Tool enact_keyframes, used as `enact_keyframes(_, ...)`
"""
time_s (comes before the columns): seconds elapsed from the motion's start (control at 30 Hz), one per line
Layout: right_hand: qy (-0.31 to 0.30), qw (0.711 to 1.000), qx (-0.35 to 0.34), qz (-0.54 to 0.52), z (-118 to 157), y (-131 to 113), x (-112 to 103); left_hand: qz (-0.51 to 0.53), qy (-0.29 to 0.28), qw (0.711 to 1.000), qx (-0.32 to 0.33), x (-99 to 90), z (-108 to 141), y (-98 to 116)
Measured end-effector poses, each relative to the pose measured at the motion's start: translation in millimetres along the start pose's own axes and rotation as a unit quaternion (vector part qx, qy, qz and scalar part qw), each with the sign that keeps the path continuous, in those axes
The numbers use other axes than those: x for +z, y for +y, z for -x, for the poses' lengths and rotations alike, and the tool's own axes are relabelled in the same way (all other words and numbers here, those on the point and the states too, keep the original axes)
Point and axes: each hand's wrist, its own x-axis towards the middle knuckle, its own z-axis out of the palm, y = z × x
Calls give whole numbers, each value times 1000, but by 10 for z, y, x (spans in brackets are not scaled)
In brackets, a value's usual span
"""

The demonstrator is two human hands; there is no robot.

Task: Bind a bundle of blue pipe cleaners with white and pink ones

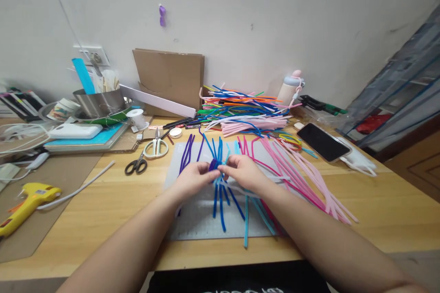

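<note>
Both hands meet over a grey cutting mat [199, 226], around a bundle of blue and purple pipe cleaners [220, 199]. My left hand [196, 177] pinches the purple-wound middle of the bundle between thumb and fingers. From the other side, my right hand [245, 173] closes thumb and fingers on the same bundle, where light blue stems show. Blue ends fan out above and below the fingers. Purple pipe cleaners [186, 153] lie to the left on the mat. Pink pipe cleaners [309, 178] spread out to the right, partly behind my right arm.
Scissors with white handles [156, 147] and black-handled scissors [136, 165] lie left of the mat. A yellow glue gun [30, 203] rests far left. Behind stand a pile of coloured pipe cleaners [240, 112], cardboard [170, 78] and a bottle [290, 89]. A phone [323, 142] lies right.
</note>
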Motion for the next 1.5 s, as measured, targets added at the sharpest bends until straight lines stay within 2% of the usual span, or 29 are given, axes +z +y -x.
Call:
enact_keyframes(0.03,20,999,5,-35,-21,8,-30,14,84,996,27,-10,14,27)
enact_keyframes(0.1,58,992,20,-106,-63,17,-83,7,270,956,112,-36,71,85)
enact_keyframes(0.13,72,986,32,-147,-81,21,-101,-3,329,932,151,-42,108,110)
enact_keyframes(0.17,82,978,45,-188,-98,24,-113,-1,358,915,184,-37,143,127)
enact_keyframes(0.2,87,968,57,-228,-111,26,-117,3,342,918,201,-20,171,134)
enact_keyframes(0.23,86,958,66,-264,-120,29,-116,7,295,936,194,12,187,131)
enact_keyframes(0.27,79,949,70,-296,-125,31,-110,18,237,957,164,55,188,117)
enact_keyframes(0.33,54,935,73,-342,-124,36,-89,104,171,976,81,161,147,67)
enact_keyframes(0.43,24,929,71,-364,-110,57,-47,250,95,964,-7,291,47,-15)
enact_keyframes(0.57,15,942,62,-329,-96,94,8,310,33,950,-30,330,-11,-64)
enact_keyframes(0.73,29,949,63,-307,-97,98,10,297,37,954,-26,311,6,-76)
enact_keyframes(0.87,29,958,63,-277,-96,82,-9,293,20,954,-54,301,21,-69)
enact_keyframes(1.07,51,976,31,-209,-90,60,-20,304,60,946,-91,278,18,-83)
enact_keyframes(1.2,62,981,19,-184,-80,57,-23,296,59,948,-101,278,17,-84)
enact_keyframes(1.37,62,982,19,-180,-78,47,-18,279,61,953,-104,270,23,-68)
enact_keyframes(1.5,51,972,38,-226,-90,17,-24,259,59,958,-110,258,20,-73)
